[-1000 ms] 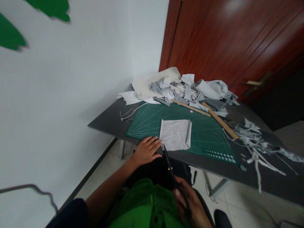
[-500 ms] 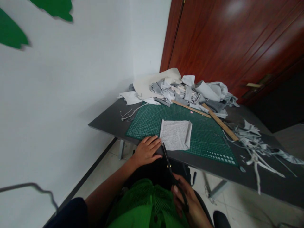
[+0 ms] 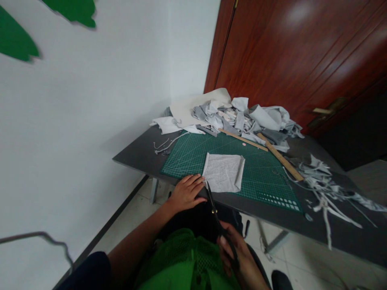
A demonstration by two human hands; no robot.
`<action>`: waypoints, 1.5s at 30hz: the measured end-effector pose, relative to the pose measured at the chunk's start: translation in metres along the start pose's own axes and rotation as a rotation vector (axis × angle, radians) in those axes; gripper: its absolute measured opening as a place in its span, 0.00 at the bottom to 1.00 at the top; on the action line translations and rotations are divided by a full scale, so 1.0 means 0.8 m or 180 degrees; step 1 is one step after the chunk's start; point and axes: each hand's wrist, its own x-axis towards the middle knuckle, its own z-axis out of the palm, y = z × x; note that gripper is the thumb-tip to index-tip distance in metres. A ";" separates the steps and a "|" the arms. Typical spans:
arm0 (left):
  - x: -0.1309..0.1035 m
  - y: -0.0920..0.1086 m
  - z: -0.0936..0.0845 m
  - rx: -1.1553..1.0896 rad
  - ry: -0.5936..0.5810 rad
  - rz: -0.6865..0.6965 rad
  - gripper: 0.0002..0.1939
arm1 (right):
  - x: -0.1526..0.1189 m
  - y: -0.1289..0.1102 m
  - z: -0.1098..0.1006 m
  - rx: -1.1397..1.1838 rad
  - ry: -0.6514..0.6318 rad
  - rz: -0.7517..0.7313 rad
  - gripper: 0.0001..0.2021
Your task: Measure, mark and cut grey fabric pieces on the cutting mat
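Observation:
A light grey piece of cloth (image 3: 223, 173) lies flat at the front edge of the green cutting mat (image 3: 189, 155), its right side folded or curled over. My left hand (image 3: 189, 192) rests flat at the table edge, fingers stretched out, with the fingertips at the cloth's lower left corner. In my right hand (image 3: 234, 247) is a pair of black scissors (image 3: 215, 213), gripped by the handles. The blade tips reach the cloth's lower left edge, close to my left fingertips. Whether the blades are apart is hard to make out.
Grey and white fabric scraps (image 3: 238, 117) heap up at the back of the dark table (image 3: 136, 147). Two wooden rulers (image 3: 279, 157) lie on the mat's far and right parts. Cut strips (image 3: 325, 201) hang over the right front edge. A wall stands left, a brown door (image 3: 281, 60) behind.
Both hands and the scissors hold almost the same place. The view has shifted very slightly; the cloth has not visibly moved on the mat.

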 end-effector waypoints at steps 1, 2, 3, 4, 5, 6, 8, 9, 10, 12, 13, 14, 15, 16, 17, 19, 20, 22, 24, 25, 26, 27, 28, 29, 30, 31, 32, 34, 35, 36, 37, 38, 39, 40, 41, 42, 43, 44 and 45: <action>0.000 0.000 0.000 -0.0005 -0.0002 0.0010 0.28 | 0.002 -0.002 0.003 -0.0061 -0.0011 -0.0020 0.42; -0.001 -0.001 0.001 -0.0012 -0.0011 0.0015 0.27 | 0.003 -0.004 0.006 -0.0129 -0.0026 -0.0039 0.43; -0.001 0.000 0.001 -0.0019 -0.0032 0.0008 0.27 | 0.005 -0.006 0.008 -0.0188 -0.0040 -0.0050 0.44; -0.001 0.000 0.000 -0.0029 -0.0057 -0.0009 0.27 | 0.006 -0.007 0.009 -0.0225 -0.0050 -0.0060 0.44; 0.000 0.000 0.000 -0.0041 -0.0081 -0.0033 0.27 | 0.007 -0.007 0.010 -0.0232 -0.0055 -0.0061 0.45; 0.000 0.001 0.000 -0.0050 -0.0096 -0.0065 0.28 | 0.008 -0.008 0.010 -0.0212 -0.0055 -0.0047 0.44; 0.001 0.002 -0.001 -0.0049 -0.0104 -0.0117 0.30 | 0.007 -0.008 0.008 -0.0115 -0.0026 -0.0010 0.43; 0.001 0.002 -0.002 -0.0039 -0.0094 -0.0122 0.31 | 0.007 -0.008 0.007 -0.0063 -0.0007 0.0004 0.43; 0.002 0.002 -0.002 -0.0025 -0.0079 -0.0106 0.32 | 0.007 -0.008 0.006 -0.0026 0.0011 0.0017 0.43; 0.002 0.002 -0.003 0.0014 -0.0057 -0.0048 0.32 | 0.006 -0.009 0.007 0.0015 0.0043 0.0033 0.43; 0.002 0.002 -0.004 0.0033 -0.0055 -0.0024 0.32 | 0.006 -0.009 0.008 0.0035 0.0054 0.0037 0.43; 0.002 0.001 -0.004 0.0052 -0.0054 -0.0013 0.31 | 0.006 -0.009 0.009 0.0058 0.0061 0.0040 0.43; 0.002 0.001 -0.004 0.0065 -0.0044 -0.0016 0.31 | 0.007 -0.009 0.010 0.0089 0.0066 0.0034 0.42; 0.001 0.001 -0.003 0.0070 -0.0023 -0.0024 0.30 | 0.007 -0.009 0.012 0.0126 0.0066 0.0023 0.41; 0.001 0.001 -0.003 0.0063 0.0008 -0.0029 0.30 | 0.009 -0.009 0.012 0.0166 0.0064 0.0002 0.40; -0.001 0.002 -0.001 0.0035 0.0070 -0.0038 0.28 | 0.011 -0.010 0.012 0.0257 0.0057 -0.0031 0.39; -0.001 0.002 -0.001 0.0019 0.0081 -0.0054 0.27 | 0.012 -0.010 0.011 0.0316 0.0056 -0.0033 0.38; -0.002 0.002 0.000 -0.0019 0.0060 -0.0109 0.26 | 0.013 -0.010 0.008 0.0434 0.0071 -0.0010 0.38; -0.001 0.002 -0.001 -0.0079 0.0018 -0.0135 0.26 | 0.012 -0.010 0.004 0.0473 0.0062 0.0018 0.38; 0.000 0.002 -0.002 -0.0115 0.0000 -0.0112 0.25 | 0.010 -0.010 0.001 0.0449 0.0041 0.0021 0.38; 0.001 0.001 -0.004 -0.0149 -0.0011 -0.0065 0.24 | 0.009 -0.010 -0.001 0.0407 0.0008 0.0025 0.38; 0.002 0.001 -0.006 -0.0181 -0.0020 -0.0003 0.21 | 0.007 -0.009 -0.004 0.0369 -0.0029 0.0028 0.37; 0.003 0.000 -0.007 -0.0209 -0.0021 0.0054 0.19 | 0.005 -0.008 -0.006 0.0354 -0.0061 0.0024 0.37; 0.003 0.000 -0.008 -0.0235 -0.0013 0.0099 0.18 | 0.003 -0.006 -0.009 0.0366 -0.0081 0.0022 0.37; 0.004 0.000 -0.009 -0.0258 0.0016 0.0121 0.17 | 0.001 -0.005 -0.013 0.0396 -0.0094 0.0025 0.36; 0.004 0.000 -0.010 -0.0278 0.0061 0.0126 0.17 | 0.000 -0.002 -0.016 0.0431 -0.0095 0.0027 0.36; 0.004 0.000 -0.010 -0.0293 0.0113 0.0122 0.18 | -0.001 -0.001 -0.018 0.0451 -0.0093 0.0022 0.36; 0.004 0.000 -0.009 -0.0303 0.0196 0.0112 0.19 | -0.002 0.002 -0.022 0.0399 -0.0076 -0.0009 0.35; 0.004 0.001 -0.008 -0.0299 0.0214 0.0107 0.20 | -0.003 0.003 -0.022 0.0337 -0.0068 -0.0025 0.35; 0.004 0.001 -0.007 -0.0290 0.0205 0.0104 0.20 | -0.002 0.003 -0.021 0.0272 -0.0050 -0.0048 0.36; 0.003 0.000 -0.007 -0.0279 0.0187 0.0102 0.20 | -0.002 0.002 -0.018 0.0205 -0.0041 -0.0059 0.36; 0.003 0.000 -0.006 -0.0268 0.0176 0.0102 0.20 | -0.001 0.000 -0.015 0.0140 -0.0035 -0.0062 0.37; 0.002 0.000 -0.005 -0.0261 0.0175 0.0108 0.20 | -0.001 -0.002 -0.011 0.0077 -0.0039 -0.0055 0.38; 0.001 0.000 -0.005 -0.0258 0.0192 0.0118 0.20 | 0.000 -0.005 -0.007 0.0014 -0.0048 -0.0053 0.39; 0.001 -0.001 -0.004 -0.0256 0.0212 0.0130 0.20 | 0.001 -0.007 -0.002 -0.0055 -0.0053 -0.0056 0.40; 0.000 -0.001 -0.004 -0.0251 0.0224 0.0142 0.20 | 0.002 -0.010 0.003 -0.0128 -0.0045 -0.0057 0.41; -0.001 -0.002 -0.003 -0.0242 0.0219 0.0149 0.20 | 0.003 -0.013 0.007 -0.0197 -0.0020 -0.0057 0.42; -0.001 -0.002 -0.003 -0.0230 0.0189 0.0155 0.20 | 0.004 -0.015 0.011 -0.0249 0.0025 -0.0062 0.43; -0.002 -0.003 -0.003 -0.0215 0.0146 0.0154 0.20 | 0.005 -0.017 0.014 -0.0285 0.0068 -0.0059 0.44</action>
